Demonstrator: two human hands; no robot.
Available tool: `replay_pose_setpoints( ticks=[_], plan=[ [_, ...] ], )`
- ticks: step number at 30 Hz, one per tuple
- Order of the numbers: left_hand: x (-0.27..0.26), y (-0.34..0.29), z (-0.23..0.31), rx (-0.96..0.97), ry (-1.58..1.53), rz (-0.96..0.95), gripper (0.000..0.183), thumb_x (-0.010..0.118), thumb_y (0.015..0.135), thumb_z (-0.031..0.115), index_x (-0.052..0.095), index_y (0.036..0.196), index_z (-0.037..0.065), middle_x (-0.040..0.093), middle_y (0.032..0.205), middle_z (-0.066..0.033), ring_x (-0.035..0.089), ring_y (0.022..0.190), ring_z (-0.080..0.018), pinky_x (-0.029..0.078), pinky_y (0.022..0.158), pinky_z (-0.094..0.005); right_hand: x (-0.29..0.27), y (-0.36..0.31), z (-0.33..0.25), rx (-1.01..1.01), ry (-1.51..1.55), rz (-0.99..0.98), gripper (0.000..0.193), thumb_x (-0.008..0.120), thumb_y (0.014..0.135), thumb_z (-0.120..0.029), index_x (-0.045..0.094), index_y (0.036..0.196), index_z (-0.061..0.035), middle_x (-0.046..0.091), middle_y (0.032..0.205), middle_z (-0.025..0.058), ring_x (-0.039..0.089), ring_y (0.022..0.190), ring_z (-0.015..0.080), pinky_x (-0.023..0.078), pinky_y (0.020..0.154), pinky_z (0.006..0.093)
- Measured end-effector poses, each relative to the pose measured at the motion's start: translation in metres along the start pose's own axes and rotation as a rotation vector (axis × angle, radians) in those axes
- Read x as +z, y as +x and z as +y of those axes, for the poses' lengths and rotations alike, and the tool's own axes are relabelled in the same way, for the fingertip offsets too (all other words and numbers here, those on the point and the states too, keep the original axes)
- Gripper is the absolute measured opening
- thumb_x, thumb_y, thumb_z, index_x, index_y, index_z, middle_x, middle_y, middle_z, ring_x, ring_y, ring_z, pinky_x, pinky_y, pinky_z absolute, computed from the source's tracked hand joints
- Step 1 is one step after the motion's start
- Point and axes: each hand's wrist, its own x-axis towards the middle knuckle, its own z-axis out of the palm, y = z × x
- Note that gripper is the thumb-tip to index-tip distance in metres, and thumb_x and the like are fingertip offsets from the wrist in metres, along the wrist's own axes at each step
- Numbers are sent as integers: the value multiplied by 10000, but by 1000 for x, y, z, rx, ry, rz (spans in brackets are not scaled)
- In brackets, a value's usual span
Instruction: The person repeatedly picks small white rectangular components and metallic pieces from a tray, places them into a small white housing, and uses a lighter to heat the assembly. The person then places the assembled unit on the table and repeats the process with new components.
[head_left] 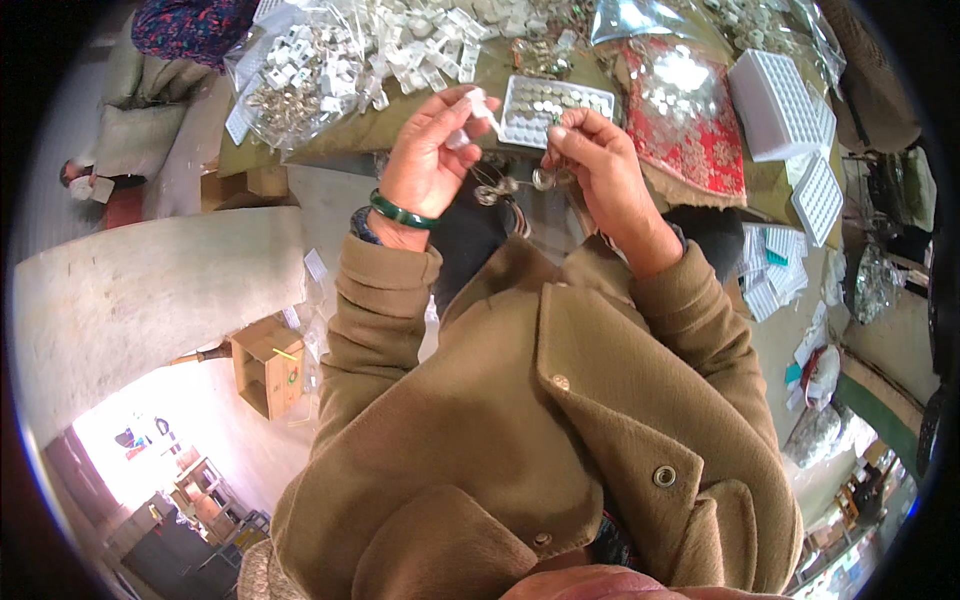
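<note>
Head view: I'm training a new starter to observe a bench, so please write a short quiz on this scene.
1. Multiple choice: which wrist wears the green bangle? A) left B) right
2. True or false: the white tray holding small round discs lies to the right of the red patterned cloth.
3. Fill the gap: the left hand holds a small plastic piece whose colour is ____.

Key: 1. A. 2. False; the tray lies to the left of the cloth. 3. White.
</note>
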Motion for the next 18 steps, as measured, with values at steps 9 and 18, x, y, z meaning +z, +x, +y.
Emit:
replay_pose_setpoints(
  ticks=[9,18],
  plan=[
    [23,-24,-47,-77,-154,-21,201,619,940,108,611,1139,78,624,1221,-52,606,969,-127,502,840,-272,3,-24,-6,44,25,-73,38,607,954,-90,604,962,-53,613,828,2,603,735,106,529,730,287],
    [38,-26,-56,26,-61,-81,356,618,938,82,520,1278,38,630,1148,-51,604,987,-143,497,880,-305,2,-30,-2,79,152,-84,42,594,965,-107,606,961,-67,607,829,-13,575,720,92,501,707,272]
  ],
)
